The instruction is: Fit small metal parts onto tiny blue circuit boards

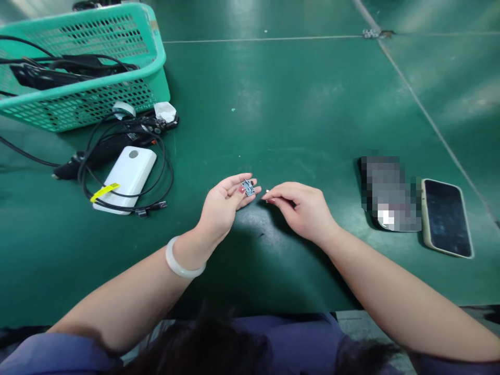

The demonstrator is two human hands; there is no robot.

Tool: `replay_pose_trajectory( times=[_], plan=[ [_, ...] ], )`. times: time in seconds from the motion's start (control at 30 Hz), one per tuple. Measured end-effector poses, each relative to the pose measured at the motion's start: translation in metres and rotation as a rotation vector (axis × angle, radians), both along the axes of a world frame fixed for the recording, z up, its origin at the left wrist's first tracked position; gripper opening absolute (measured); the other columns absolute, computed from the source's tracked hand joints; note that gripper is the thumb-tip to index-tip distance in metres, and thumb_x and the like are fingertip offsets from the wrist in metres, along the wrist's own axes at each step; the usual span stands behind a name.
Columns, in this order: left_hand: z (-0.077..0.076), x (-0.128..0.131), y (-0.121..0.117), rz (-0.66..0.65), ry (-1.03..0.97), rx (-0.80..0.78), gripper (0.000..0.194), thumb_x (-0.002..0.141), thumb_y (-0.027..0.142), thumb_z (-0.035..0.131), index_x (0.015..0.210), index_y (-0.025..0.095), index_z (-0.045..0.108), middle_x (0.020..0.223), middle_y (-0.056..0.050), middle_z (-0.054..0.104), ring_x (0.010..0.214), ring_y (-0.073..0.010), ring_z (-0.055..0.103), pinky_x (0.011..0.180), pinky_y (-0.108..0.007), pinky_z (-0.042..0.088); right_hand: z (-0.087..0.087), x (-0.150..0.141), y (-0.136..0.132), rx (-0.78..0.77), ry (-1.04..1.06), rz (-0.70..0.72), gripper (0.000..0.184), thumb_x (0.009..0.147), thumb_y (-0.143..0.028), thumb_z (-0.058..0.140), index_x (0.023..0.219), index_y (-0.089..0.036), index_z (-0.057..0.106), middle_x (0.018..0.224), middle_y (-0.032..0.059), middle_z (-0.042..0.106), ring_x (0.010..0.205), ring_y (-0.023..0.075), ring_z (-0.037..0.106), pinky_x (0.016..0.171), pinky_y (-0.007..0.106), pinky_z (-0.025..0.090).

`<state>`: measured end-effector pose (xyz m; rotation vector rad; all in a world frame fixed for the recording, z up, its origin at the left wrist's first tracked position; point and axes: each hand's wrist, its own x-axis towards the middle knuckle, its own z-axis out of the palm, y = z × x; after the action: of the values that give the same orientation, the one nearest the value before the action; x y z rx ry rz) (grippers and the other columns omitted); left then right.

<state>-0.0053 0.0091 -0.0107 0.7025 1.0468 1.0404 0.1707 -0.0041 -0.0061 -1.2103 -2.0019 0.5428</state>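
My left hand [225, 204] is palm up over the green table [281, 114], with a small grey metal part [248, 187] resting on its fingers under the thumb. A pale bangle [180, 263] circles that wrist. My right hand [300, 208] is just to the right, fingers curled, pinching a tiny pale piece [267, 191] between thumb and forefinger. The piece sits a short gap away from the grey part.
A teal mesh basket [78, 67] with black cables stands at the back left. In front of it lie a white power bank [125, 177] wrapped in black cable and a black device. Two phones [446, 216] lie at the right. A tiny metal item [369, 34] sits far back.
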Motion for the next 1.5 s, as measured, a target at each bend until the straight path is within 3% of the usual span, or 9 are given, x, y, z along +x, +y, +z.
replay_pose_trajectory(
  times=[0.17,0.3,0.43,0.67,0.8,1.07,1.2,1.37,1.5],
  plan=[
    [-0.001,0.002,-0.002,-0.066,-0.037,0.063,0.020,0.075,0.020,0.074,0.093,0.017,0.066,0.092,-0.003,0.074,0.085,-0.0120,0.070,0.079,-0.024,0.057,0.004,-0.007,-0.003,0.041,0.169,-0.088,0.018,0.085,-0.013,0.062,0.086,-0.025,0.075,0.086,-0.0001,0.074,0.080,0.0130,0.068,0.074,0.027,0.055],
    [-0.001,0.003,-0.003,-0.143,-0.043,0.071,0.025,0.068,0.023,0.079,0.088,0.015,0.066,0.077,-0.001,0.072,0.074,-0.0091,0.068,0.074,-0.022,0.056,0.002,-0.012,-0.004,0.104,0.172,-0.110,0.021,0.085,-0.012,0.061,0.086,-0.027,0.076,0.082,-0.0001,0.069,0.075,0.0114,0.064,0.068,0.026,0.054],
    [0.000,0.003,-0.004,-0.171,-0.021,0.059,0.030,0.066,0.024,0.081,0.090,0.015,0.066,0.079,-0.002,0.072,0.075,-0.0105,0.068,0.073,-0.023,0.056,0.001,-0.013,-0.005,0.136,0.147,-0.091,0.022,0.086,-0.013,0.059,0.086,-0.026,0.076,0.082,0.0008,0.067,0.074,0.0111,0.062,0.067,0.026,0.052],
    [0.000,0.002,-0.004,-0.182,-0.025,0.069,0.030,0.068,0.021,0.079,0.095,0.016,0.066,0.084,-0.003,0.073,0.079,-0.0122,0.069,0.077,-0.027,0.056,0.005,-0.015,-0.006,-0.040,0.212,-0.179,0.017,0.085,-0.017,0.062,0.083,-0.026,0.076,0.081,0.0006,0.066,0.068,0.0111,0.059,0.061,0.027,0.050],
    [0.001,0.002,-0.004,-0.181,-0.010,0.078,0.034,0.067,0.023,0.080,0.097,0.017,0.065,0.085,-0.002,0.072,0.079,-0.0132,0.069,0.080,-0.029,0.056,0.007,-0.017,-0.006,-0.038,0.191,-0.192,0.014,0.082,-0.019,0.065,0.082,-0.026,0.077,0.078,0.0006,0.066,0.063,0.0103,0.056,0.056,0.026,0.048],
    [0.001,0.003,-0.004,-0.153,-0.027,0.074,0.035,0.066,0.024,0.081,0.097,0.017,0.066,0.087,-0.003,0.072,0.079,-0.0127,0.069,0.080,-0.029,0.056,0.008,-0.015,-0.008,0.036,0.184,-0.043,0.026,0.091,-0.019,0.053,0.101,-0.029,0.074,0.094,0.0025,0.066,0.080,0.0130,0.061,0.071,0.029,0.052],
    [0.001,0.003,-0.003,-0.139,-0.061,0.042,0.035,0.067,0.025,0.081,0.098,0.017,0.066,0.086,-0.002,0.072,0.081,-0.0123,0.069,0.078,-0.026,0.056,0.010,-0.011,-0.008,0.083,0.146,-0.126,0.028,0.094,-0.023,0.047,0.106,-0.028,0.071,0.097,0.0045,0.066,0.090,0.0161,0.062,0.080,0.034,0.051],
    [0.000,0.001,-0.002,-0.124,-0.088,0.032,0.035,0.067,0.027,0.080,0.097,0.018,0.066,0.088,-0.002,0.071,0.082,-0.0125,0.069,0.080,-0.027,0.056,0.011,-0.008,-0.007,0.124,0.041,-0.095,0.023,0.093,-0.030,0.051,0.099,-0.027,0.073,0.095,0.0043,0.066,0.084,0.0161,0.062,0.075,0.033,0.052],
    [0.000,0.001,-0.002,-0.048,-0.085,0.041,0.026,0.072,0.024,0.077,0.095,0.019,0.065,0.097,-0.003,0.071,0.092,-0.0139,0.070,0.085,-0.027,0.055,0.005,0.001,-0.001,0.094,-0.001,-0.219,0.020,0.091,-0.024,0.053,0.095,-0.024,0.073,0.092,0.0049,0.067,0.081,0.0164,0.063,0.073,0.032,0.052]
  ],
)
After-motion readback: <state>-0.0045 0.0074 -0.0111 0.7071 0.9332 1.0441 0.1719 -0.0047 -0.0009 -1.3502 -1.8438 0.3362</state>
